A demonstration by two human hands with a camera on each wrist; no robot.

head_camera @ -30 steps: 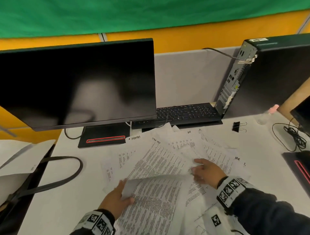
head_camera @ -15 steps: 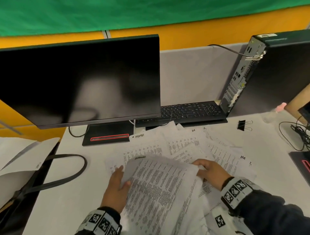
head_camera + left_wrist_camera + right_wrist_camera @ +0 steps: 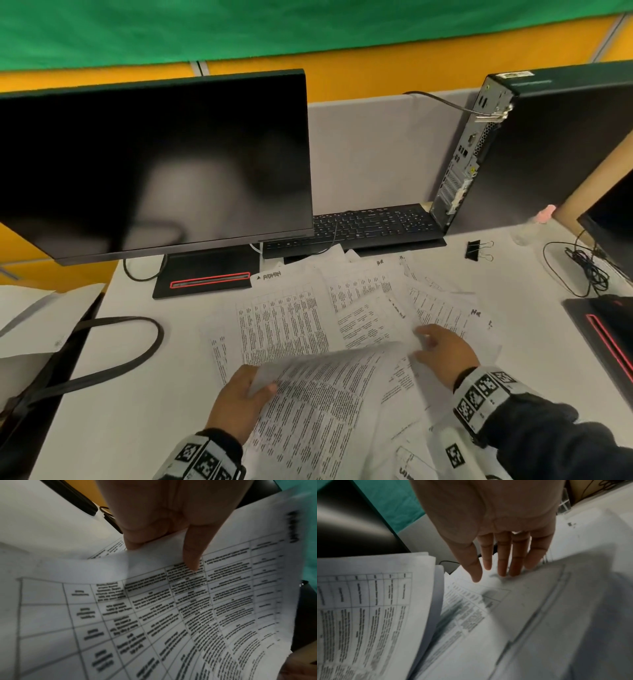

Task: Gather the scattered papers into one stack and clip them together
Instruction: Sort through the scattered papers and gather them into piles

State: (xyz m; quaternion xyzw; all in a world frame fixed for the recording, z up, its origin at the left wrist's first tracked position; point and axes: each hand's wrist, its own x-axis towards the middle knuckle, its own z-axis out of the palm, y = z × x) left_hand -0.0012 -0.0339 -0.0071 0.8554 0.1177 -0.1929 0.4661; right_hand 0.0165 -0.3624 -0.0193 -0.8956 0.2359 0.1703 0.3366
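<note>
— Where are the papers (image 3: 301, 318)?
— Spread on the worktop (image 3: 137, 404). The left hand (image 3: 236, 404) pinches a lifted sheaf (image 3: 322, 404); its long axis runs away from the person.
— The right hand (image 3: 442, 349)?
— Fingers straight, resting on sheets. The binder clip (image 3: 474, 251) lies apart.

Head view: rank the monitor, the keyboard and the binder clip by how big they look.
1. monitor, largest by far
2. keyboard, partly hidden behind the monitor
3. binder clip, smallest

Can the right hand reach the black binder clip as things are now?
Probably yes. The right hand is open over the papers, holding nothing, and bare desk lies between it and the binder clip.
</note>
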